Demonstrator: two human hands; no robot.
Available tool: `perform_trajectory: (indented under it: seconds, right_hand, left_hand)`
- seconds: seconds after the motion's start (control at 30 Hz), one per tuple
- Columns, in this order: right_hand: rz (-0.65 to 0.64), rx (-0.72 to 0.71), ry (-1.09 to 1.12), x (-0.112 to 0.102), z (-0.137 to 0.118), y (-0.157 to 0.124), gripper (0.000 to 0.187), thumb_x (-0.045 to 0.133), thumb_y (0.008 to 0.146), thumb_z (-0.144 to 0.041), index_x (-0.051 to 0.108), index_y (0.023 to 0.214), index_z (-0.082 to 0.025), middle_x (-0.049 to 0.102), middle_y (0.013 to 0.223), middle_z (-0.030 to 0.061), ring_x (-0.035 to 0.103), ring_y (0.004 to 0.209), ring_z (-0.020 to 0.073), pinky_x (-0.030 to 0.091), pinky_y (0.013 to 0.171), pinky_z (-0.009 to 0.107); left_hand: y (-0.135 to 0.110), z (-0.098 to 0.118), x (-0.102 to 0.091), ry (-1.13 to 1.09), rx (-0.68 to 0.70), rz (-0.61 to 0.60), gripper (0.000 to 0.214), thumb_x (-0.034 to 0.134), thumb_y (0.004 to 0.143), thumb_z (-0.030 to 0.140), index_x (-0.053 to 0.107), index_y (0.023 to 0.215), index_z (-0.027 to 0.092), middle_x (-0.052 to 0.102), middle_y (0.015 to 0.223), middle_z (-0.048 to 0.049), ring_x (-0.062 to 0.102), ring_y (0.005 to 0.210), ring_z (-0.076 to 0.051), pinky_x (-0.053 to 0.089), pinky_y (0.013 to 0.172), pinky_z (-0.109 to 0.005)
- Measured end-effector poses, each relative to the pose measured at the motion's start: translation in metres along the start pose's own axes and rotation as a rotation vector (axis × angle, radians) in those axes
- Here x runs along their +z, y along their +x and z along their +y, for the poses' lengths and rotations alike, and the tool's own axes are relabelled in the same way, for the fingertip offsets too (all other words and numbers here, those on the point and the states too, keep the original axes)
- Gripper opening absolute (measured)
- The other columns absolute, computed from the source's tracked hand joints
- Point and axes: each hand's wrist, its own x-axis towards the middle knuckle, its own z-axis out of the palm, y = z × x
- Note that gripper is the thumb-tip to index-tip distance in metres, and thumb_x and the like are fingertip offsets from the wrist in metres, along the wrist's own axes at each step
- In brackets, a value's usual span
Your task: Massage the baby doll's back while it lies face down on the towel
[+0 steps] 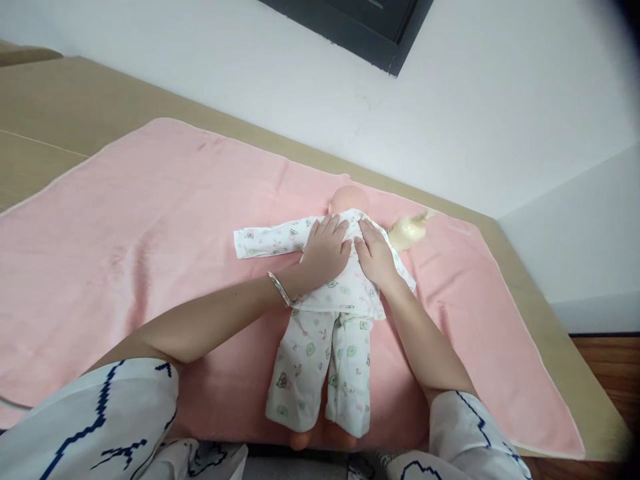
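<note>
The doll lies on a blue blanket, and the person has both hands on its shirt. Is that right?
Not quite. The head view shows the blanket is pink, not blue. The rest stands: the doll lies on it, and the left hand and right hand both rest on its shirt.

Pink blanket (150,220); white doll clothes (320,360) with small green prints; tan table (75,100)

Your left hand (325,250) and right hand (376,257) lie flat, palms down, side by side, thumbs nearly meeting.
</note>
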Motion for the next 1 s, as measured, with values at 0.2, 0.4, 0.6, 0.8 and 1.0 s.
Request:
perform_trajectory:
  seconds: [0.2,0.4,0.6,0.8,1.0]
  right_hand:
    - [-0.059,0.075,-0.111,-0.006,-0.047,-0.025,0.063,0.028,0.102,-0.038,0.039,0.152,-0.001,0.035,0.16,0.0248,0.026,0.154,0.0362,0.024,0.125,0.056]
    - [-0.084,0.051,-0.02,-0.01,-0.033,-0.019,0.064,0.023,0.104,-0.043,0.042,0.151,-0.005,0.036,0.161,0.0197,0.027,0.154,0.0314,0.024,0.126,0.054]
    - [-0.051,0.055,-0.015,-0.006,-0.012,-0.003,0.062,0.027,0.102,-0.038,0.038,0.152,-0.004,0.035,0.161,0.0205,0.027,0.154,0.0304,0.021,0.127,0.056]
    - [-0.08,0.042,-0.132,-0.012,-0.055,-0.032,0.058,0.032,0.098,-0.028,0.044,0.149,-0.001,0.04,0.158,0.0222,0.032,0.152,0.0346,0.028,0.125,0.056]
    - [-0.108,0.034,-0.008,-0.016,-0.036,-0.019,0.056,0.029,0.101,-0.032,0.045,0.15,-0.008,0.039,0.16,0.0157,0.032,0.153,0.0284,0.026,0.127,0.051]
  left_hand:
    - [0.018,-0.026,0.004,-0.027,0.045,0.003,0.038,0.044,0.098,0.029,0.058,0.131,0.016,0.06,0.14,-0.0159,0.049,0.138,-0.031,0.034,0.118,-0.052]
    - [-0.006,0.001,-0.002,0.114,0.009,0.033,0.048,0.039,0.1,0.027,0.049,0.142,0.006,0.049,0.15,-0.0233,0.04,0.146,-0.036,0.031,0.12,-0.053]
    - [-0.015,0.011,-0.009,0.092,0.069,-0.012,0.049,0.039,0.1,0.027,0.047,0.145,0.01,0.045,0.155,-0.0195,0.036,0.149,-0.034,0.029,0.122,-0.053]
    - [0.012,-0.015,-0.006,0.042,0.063,-0.056,0.047,0.038,0.098,0.025,0.051,0.14,0.008,0.054,0.147,-0.0195,0.045,0.142,-0.033,0.033,0.119,-0.051]
    - [-0.004,0.004,-0.008,0.116,0.032,-0.029,0.049,0.037,0.099,0.024,0.048,0.143,0.005,0.049,0.151,-0.0219,0.04,0.146,-0.036,0.031,0.12,-0.054]
